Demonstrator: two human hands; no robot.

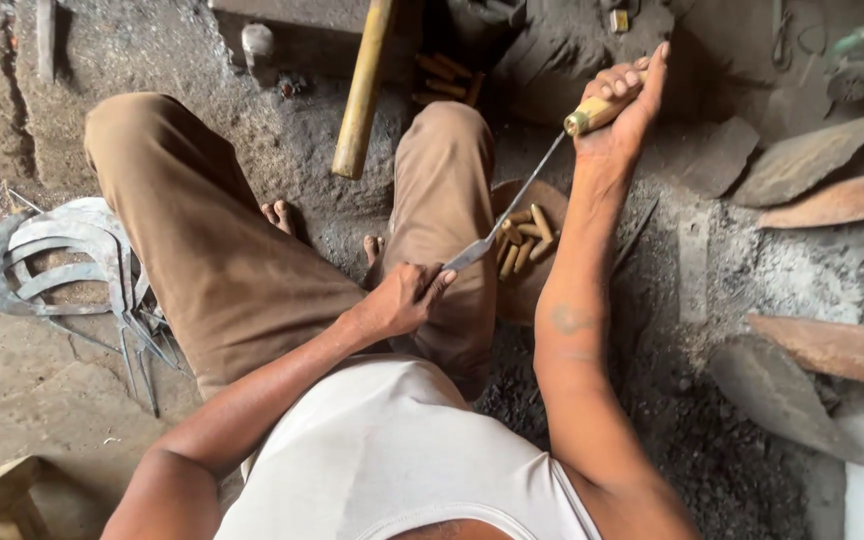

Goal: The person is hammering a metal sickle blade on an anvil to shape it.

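The person sits low on a dusty floor [12, 400], knees drawn up in brown trousers [202, 240], bare toes showing between the legs. Ash and dark grit cover the ground to the right, where broad rusty plates [832, 350] lie overlapping. A heap of curved sickle blades [62, 265] lies on the floor to the left of the left thigh. A thick yellow pole [362, 90] slants down between the knees at the top.

The right arm stretches straight forward and up past the right knee, the wrist bent. The right hand [622, 110] wraps the wooden handle [597, 112] of a sickle [507, 215], fingers closed round it with the thumb pointing up. The thin tang runs from the handle down and left to the narrow blade.

The left arm bends across the lap, elbow out. The left hand [402, 298] rests on the right thigh, fingers curled shut on the blade's lower end, which shows just beside the fingertips.

Below the blade, beside the right knee, a small pile of short wooden handles [524, 240] lies on a brown dish. More of them lie further up near the pole.
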